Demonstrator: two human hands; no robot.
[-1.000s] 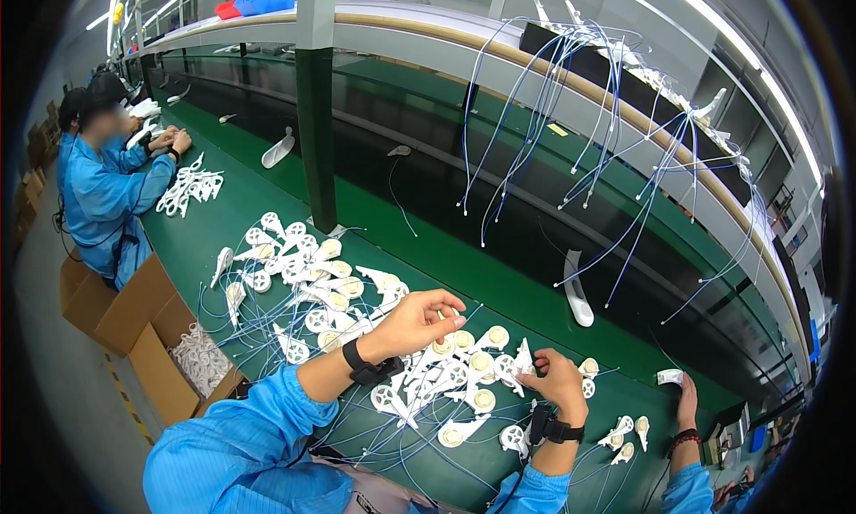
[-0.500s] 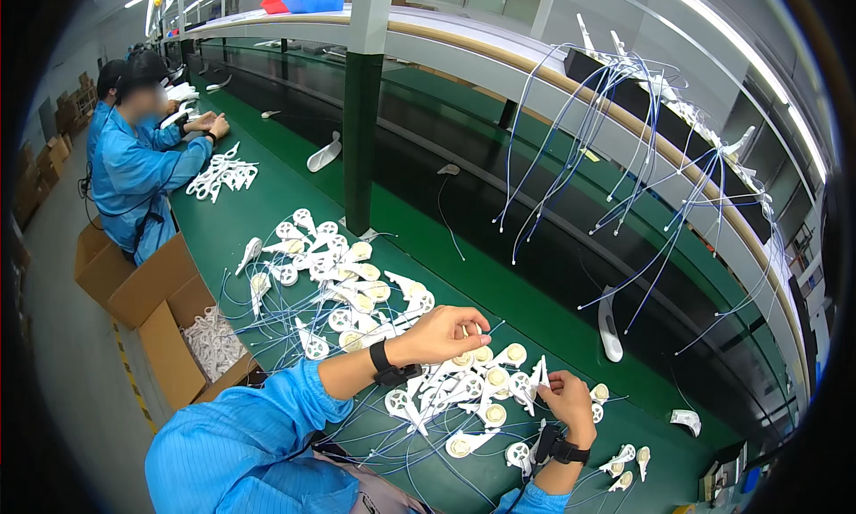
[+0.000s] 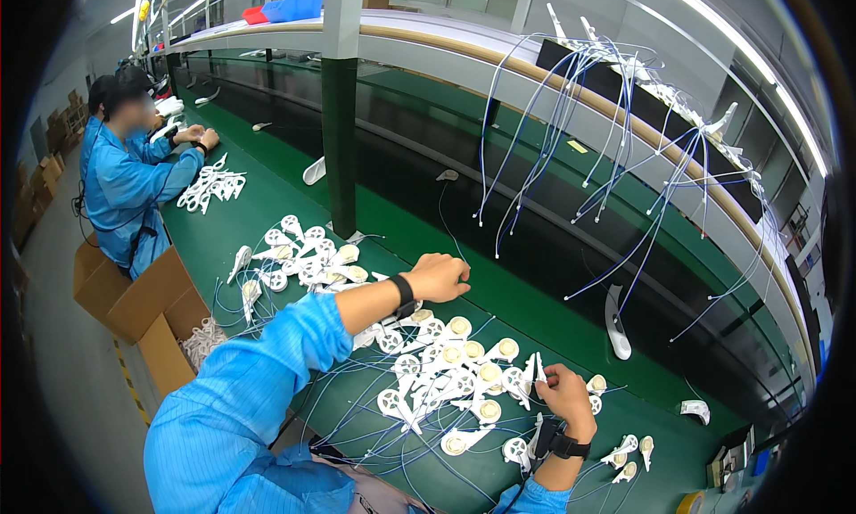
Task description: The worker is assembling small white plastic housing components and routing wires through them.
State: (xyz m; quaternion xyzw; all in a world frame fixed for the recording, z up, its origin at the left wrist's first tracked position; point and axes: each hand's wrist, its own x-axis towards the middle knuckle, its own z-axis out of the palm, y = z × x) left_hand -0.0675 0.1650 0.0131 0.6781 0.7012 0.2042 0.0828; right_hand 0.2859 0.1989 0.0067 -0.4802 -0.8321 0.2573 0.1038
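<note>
My left hand (image 3: 439,276) is over the belt-side edge of the green table, back up and fingers curled down; whatever they hold is hidden. A thin dark cord (image 3: 453,231) on the belt ends beside its fingertips. At the right of the pile, my right hand (image 3: 567,394) pinches a narrow white plastic part (image 3: 534,371), held upright between thumb and fingers. Below and between the hands lie several white plastic parts (image 3: 453,353) with round heads, some carrying cream discs. Blue and white cables (image 3: 379,434) trail from the pile toward me.
Beyond the table runs a dark conveyor belt (image 3: 535,238) with a white curved piece (image 3: 616,327). A green post (image 3: 340,148) rises at the table edge. Cables (image 3: 553,148) hang from a shelf rail. An open cardboard box (image 3: 156,304) stands left; co-workers in blue (image 3: 134,175) sit beyond.
My left hand has moved away from the pile, toward the belt, and turned its back up. My right hand keeps its white part in nearly the same place. The view has shifted slightly.
</note>
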